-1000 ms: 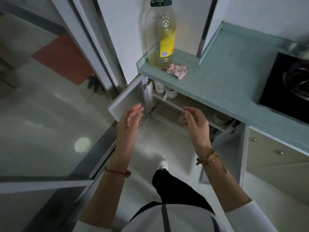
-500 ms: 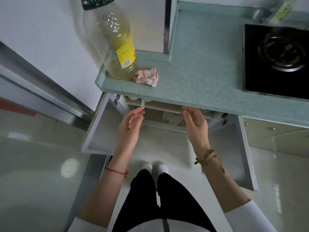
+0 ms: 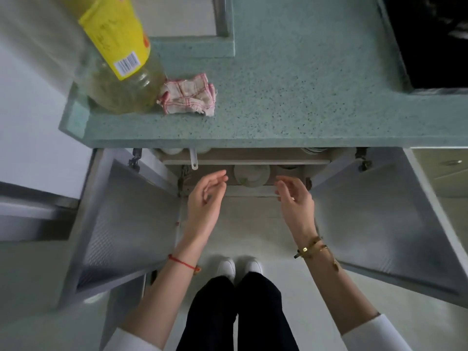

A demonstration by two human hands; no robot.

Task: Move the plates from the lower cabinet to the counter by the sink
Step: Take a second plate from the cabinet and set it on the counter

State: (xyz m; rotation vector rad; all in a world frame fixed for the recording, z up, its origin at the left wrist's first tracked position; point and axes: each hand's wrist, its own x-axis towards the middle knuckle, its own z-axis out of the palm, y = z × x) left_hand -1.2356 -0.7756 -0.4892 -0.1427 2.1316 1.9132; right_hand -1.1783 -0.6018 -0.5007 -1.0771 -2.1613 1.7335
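I look straight down at the open lower cabinet under the green speckled counter. A stack of pale plates sits on the cabinet's lower level, seen past the shelf edge. More dishes show on the upper shelf, mostly hidden by the counter's edge. My left hand hovers to the left of the stack, fingers apart, holding nothing. My right hand hovers to the right of it, fingers loosely curled and empty. Both hands are apart from the plates.
Both cabinet doors, left door and right door, swing wide open beside my arms. A large oil bottle and a crumpled red-checked cloth stand on the counter's left end. A black hob is at the right. My feet stand below.
My view has tilted further down and closer over the cabinet. Both hands have spread apart and now sit on either side of the plate stack.
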